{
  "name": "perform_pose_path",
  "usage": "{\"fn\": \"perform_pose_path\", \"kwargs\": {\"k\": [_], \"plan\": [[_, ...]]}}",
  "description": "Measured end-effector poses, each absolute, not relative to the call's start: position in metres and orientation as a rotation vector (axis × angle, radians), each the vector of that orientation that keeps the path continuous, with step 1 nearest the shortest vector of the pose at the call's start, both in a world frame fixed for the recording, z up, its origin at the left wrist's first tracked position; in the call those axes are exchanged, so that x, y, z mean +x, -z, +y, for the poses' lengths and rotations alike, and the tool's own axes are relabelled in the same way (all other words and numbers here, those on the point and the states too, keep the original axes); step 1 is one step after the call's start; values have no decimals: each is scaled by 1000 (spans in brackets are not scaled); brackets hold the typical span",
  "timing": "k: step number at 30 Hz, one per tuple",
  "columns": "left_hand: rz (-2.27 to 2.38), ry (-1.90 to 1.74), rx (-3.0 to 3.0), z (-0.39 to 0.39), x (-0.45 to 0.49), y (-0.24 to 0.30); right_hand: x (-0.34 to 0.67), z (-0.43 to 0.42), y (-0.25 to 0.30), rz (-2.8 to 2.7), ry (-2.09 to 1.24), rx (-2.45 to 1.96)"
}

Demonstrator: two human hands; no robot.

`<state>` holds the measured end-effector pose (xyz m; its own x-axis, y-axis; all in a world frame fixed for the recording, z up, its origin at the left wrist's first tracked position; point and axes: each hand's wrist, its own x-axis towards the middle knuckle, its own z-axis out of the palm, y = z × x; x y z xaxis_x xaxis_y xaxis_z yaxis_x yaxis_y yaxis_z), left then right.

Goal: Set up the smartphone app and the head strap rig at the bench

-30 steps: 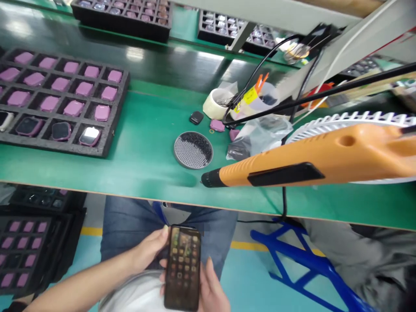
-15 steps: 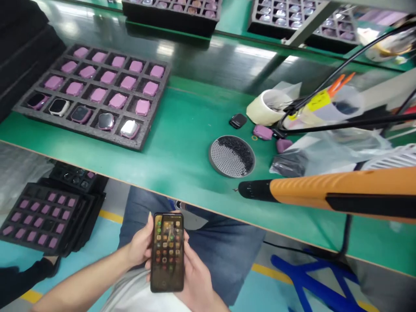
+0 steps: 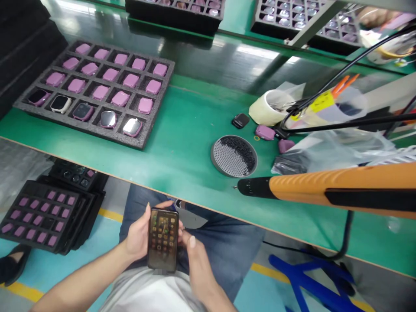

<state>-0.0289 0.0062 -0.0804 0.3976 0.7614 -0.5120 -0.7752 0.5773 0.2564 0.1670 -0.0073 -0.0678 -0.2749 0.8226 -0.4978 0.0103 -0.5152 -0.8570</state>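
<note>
A black smartphone (image 3: 162,239) with a lit screen of app icons is held over my lap, below the bench edge. My left hand (image 3: 138,236) is wrapped round its left side, fingers curled over the top. My right hand (image 3: 195,258) supports the right side, with the thumb lying by the screen's edge. Both hands are below the green bench (image 3: 182,138).
A black foam tray (image 3: 94,93) of pink smartwatch bodies lies at the left. A round screw dish (image 3: 234,156), a tape roll (image 3: 268,113) and loose watch parts (image 3: 264,132) sit mid-bench. An orange electric screwdriver (image 3: 325,190) hangs at the right. More trays (image 3: 42,214) are stacked on the floor.
The view shifted left at first, then steadied. The phone has come slightly up and away from me. My right thumb now rests at the screen's right edge.
</note>
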Motion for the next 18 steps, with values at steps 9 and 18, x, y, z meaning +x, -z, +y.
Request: {"fn": "perform_pose_path", "kwargs": {"k": [9, 18], "plan": [[716, -957, -11, 9, -23, 67, 158, 49, 63, -1532, -1212, -1496], [692, -942, -67, 19, -35, 60, 168, 31, 67, -1652, -1313, -1262]]}}
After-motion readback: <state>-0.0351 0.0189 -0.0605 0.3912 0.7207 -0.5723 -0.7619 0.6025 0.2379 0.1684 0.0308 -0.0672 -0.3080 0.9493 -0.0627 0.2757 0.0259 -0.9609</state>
